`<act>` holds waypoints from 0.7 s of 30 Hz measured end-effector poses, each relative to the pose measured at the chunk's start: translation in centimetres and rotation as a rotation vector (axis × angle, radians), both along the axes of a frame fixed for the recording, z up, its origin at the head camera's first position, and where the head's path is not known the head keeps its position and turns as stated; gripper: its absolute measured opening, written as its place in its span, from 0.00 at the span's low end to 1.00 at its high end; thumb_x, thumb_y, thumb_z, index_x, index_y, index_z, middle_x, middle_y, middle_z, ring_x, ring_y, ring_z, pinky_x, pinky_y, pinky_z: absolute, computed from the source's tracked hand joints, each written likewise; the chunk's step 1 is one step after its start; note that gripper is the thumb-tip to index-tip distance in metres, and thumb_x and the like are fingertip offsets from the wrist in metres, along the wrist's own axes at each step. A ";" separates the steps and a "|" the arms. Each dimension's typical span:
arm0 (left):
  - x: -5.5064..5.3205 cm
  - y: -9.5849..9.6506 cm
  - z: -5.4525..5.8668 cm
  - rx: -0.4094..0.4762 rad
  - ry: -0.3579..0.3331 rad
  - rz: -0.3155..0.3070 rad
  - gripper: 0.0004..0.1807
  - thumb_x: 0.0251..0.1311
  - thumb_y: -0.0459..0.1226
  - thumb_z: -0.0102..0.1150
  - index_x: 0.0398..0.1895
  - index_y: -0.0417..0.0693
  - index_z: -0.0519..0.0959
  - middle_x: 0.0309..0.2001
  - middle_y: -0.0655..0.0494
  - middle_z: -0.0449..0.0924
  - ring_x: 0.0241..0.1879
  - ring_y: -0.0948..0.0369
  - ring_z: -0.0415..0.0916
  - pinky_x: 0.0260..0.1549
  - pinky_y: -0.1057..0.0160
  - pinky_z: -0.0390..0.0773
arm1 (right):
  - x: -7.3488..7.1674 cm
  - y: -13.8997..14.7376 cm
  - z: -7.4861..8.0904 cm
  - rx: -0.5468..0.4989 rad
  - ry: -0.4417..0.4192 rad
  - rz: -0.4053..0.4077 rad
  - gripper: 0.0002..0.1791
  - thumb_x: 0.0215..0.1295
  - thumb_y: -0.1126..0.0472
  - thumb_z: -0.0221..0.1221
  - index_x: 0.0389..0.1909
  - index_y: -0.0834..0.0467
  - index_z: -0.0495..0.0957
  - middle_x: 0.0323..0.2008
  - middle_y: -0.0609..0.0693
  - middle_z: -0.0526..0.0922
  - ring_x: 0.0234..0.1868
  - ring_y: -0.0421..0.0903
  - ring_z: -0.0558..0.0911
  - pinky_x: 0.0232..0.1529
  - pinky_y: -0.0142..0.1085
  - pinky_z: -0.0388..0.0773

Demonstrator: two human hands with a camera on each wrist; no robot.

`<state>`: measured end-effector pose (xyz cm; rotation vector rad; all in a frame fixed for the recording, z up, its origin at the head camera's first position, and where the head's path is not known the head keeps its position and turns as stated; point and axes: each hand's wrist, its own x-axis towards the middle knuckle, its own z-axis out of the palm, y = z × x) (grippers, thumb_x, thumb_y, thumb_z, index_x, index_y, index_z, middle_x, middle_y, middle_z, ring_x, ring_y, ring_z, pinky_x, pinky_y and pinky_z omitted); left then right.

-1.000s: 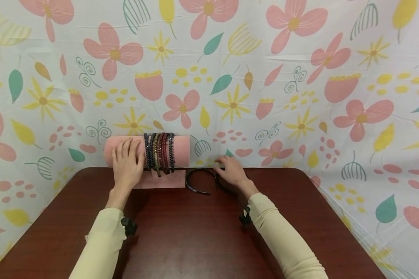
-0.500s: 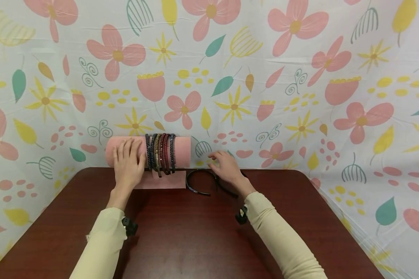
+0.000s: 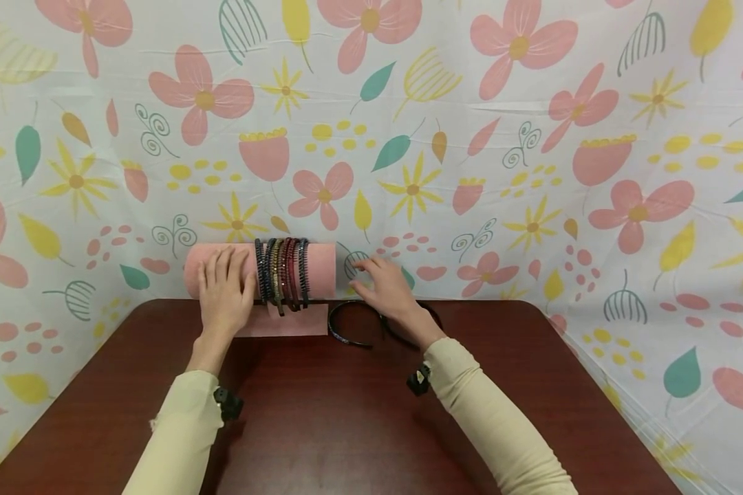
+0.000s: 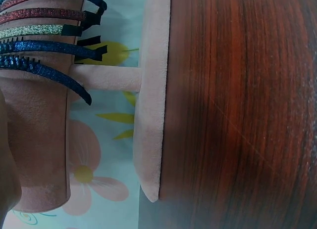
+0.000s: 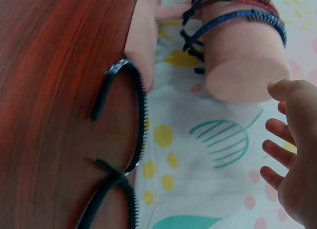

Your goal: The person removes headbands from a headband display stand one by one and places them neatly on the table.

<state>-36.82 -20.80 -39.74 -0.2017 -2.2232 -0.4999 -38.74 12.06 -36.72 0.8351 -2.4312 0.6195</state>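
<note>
Even light fills the head view, with a dull sheen on the worktop (image 3: 322,405) and shadows beside the sleeves (image 3: 179,433). The left wrist view is dimmer, its cloth (image 4: 116,157) bluish; the right looks slightly soft.

Headbands (image 5: 140,110), pink stand (image 3: 297,326) on table (image 3: 334,426)

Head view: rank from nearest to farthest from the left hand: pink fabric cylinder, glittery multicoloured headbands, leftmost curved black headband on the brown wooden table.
1. Pink fabric cylinder: touching the left hand.
2. Glittery multicoloured headbands: around the cylinder, just right of the hand.
3. Curved black headband: on the table, farther right.
</note>
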 end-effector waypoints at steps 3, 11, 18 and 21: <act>0.0 -0.2 0.1 -0.002 0.000 0.002 0.25 0.73 0.48 0.42 0.70 0.51 0.65 0.73 0.46 0.58 0.75 0.46 0.49 0.75 0.40 0.39 | 0.2 -0.8 0.4 0.005 0.046 0.027 0.21 0.67 0.52 0.63 0.57 0.55 0.79 0.51 0.53 0.81 0.50 0.50 0.79 0.52 0.45 0.77; -0.2 0.2 0.0 0.009 0.008 0.008 0.25 0.73 0.47 0.42 0.69 0.52 0.65 0.73 0.46 0.58 0.75 0.46 0.49 0.75 0.40 0.39 | 0.7 -2.0 1.1 0.006 0.121 0.073 0.20 0.67 0.52 0.62 0.56 0.56 0.79 0.46 0.53 0.81 0.47 0.49 0.78 0.51 0.46 0.75; -0.4 0.9 -0.2 0.008 -0.014 -0.024 0.26 0.73 0.48 0.41 0.70 0.51 0.64 0.74 0.46 0.58 0.75 0.46 0.49 0.75 0.40 0.39 | 1.4 -2.8 1.4 -0.003 0.199 0.060 0.18 0.66 0.55 0.64 0.54 0.56 0.80 0.41 0.50 0.82 0.43 0.48 0.79 0.47 0.43 0.76; 0.0 0.2 -0.1 0.019 0.005 -0.003 0.25 0.73 0.47 0.43 0.69 0.51 0.65 0.73 0.46 0.59 0.75 0.46 0.49 0.75 0.40 0.39 | 1.6 -4.3 1.5 0.017 0.226 0.087 0.17 0.66 0.55 0.63 0.54 0.56 0.79 0.41 0.49 0.83 0.42 0.48 0.80 0.48 0.42 0.77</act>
